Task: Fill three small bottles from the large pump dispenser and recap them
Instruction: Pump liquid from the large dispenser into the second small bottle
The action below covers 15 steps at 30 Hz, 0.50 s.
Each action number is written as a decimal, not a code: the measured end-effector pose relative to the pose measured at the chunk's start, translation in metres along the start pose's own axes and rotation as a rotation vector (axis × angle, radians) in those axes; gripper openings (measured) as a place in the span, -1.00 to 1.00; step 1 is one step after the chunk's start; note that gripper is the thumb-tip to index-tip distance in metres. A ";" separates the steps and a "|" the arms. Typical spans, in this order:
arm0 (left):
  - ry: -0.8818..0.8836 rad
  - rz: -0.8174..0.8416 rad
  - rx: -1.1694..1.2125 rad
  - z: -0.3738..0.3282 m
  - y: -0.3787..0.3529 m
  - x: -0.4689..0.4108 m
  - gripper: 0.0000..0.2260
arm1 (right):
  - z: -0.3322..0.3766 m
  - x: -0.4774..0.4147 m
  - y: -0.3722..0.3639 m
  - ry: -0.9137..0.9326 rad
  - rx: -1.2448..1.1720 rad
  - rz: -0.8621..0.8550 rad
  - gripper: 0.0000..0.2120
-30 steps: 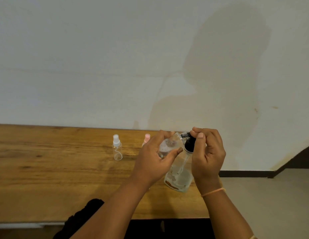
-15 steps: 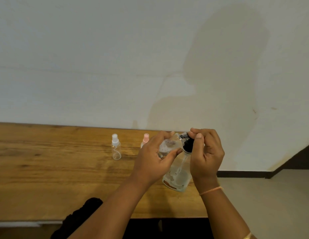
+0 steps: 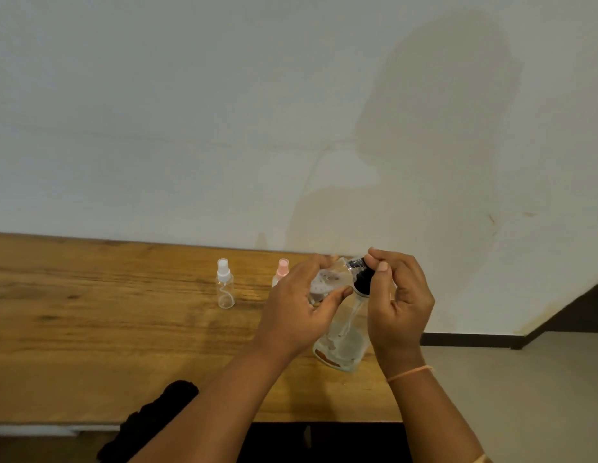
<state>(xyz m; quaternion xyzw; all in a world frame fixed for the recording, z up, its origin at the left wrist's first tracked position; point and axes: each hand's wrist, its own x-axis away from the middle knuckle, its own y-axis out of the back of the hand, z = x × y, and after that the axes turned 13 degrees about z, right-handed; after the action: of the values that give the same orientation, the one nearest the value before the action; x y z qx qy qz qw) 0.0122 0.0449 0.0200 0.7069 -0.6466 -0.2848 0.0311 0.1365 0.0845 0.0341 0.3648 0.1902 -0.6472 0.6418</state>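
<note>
A small bottle (image 3: 327, 284) is gripped in the left hand (image 3: 301, 315), at nine o'clock of the pump (image 3: 361, 280) pinched by the fingers (image 3: 381, 263) of the right hand (image 3: 402, 305). Its mouth should be kept under the spout (image 3: 354, 263).

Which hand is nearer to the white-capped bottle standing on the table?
Left. The left hand, gripping a small clear bottle, is just right of the white-capped bottle, apart from it; the right hand is farther right, gripping the dispenser's black pump.
</note>
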 end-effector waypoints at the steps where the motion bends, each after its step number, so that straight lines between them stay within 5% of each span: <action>1: -0.007 -0.005 0.010 -0.001 -0.001 0.000 -0.68 | 0.002 0.000 0.001 -0.007 -0.008 -0.002 -0.79; 15: -0.034 -0.014 0.018 0.003 -0.002 -0.001 -0.72 | 0.003 -0.005 -0.004 0.018 0.025 -0.032 -0.78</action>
<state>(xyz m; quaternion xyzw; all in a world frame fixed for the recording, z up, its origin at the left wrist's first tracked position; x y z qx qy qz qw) 0.0130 0.0473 0.0171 0.7066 -0.6447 -0.2914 0.0119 0.1317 0.0859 0.0385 0.3758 0.1936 -0.6563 0.6249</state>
